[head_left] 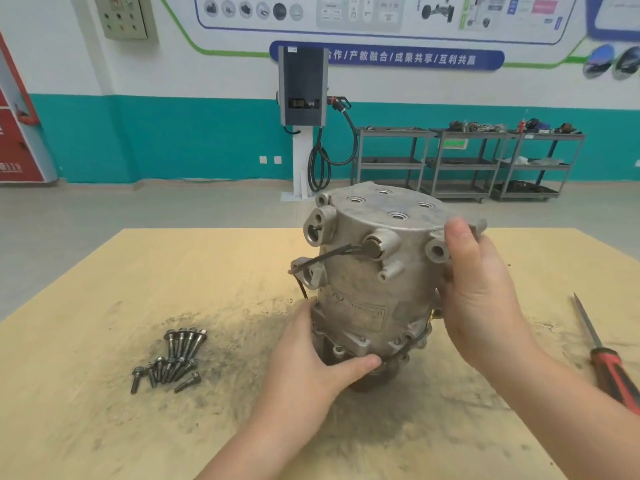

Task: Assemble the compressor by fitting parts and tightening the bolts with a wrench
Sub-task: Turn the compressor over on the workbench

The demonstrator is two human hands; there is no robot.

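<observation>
Compressor (pixel 374 271) between gripping hands

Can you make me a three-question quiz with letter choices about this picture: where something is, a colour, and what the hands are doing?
1. Where do the loose bolts lie?
A. left of the compressor
B. on top of the compressor
C. on the grey shelves

2. What colour is the screwdriver handle?
A. blue and white
B. red and black
C. all yellow

3. What are the hands doing?
A. both hold the compressor
B. both lie flat on the table
C. one picks up a bolt

Answers: 1 A, the bolts sit in a pile on the wooden table to the left. 2 B, the handle shows red with black. 3 A, the left hand grips the compressor low down and the right hand holds its upper side.
</observation>
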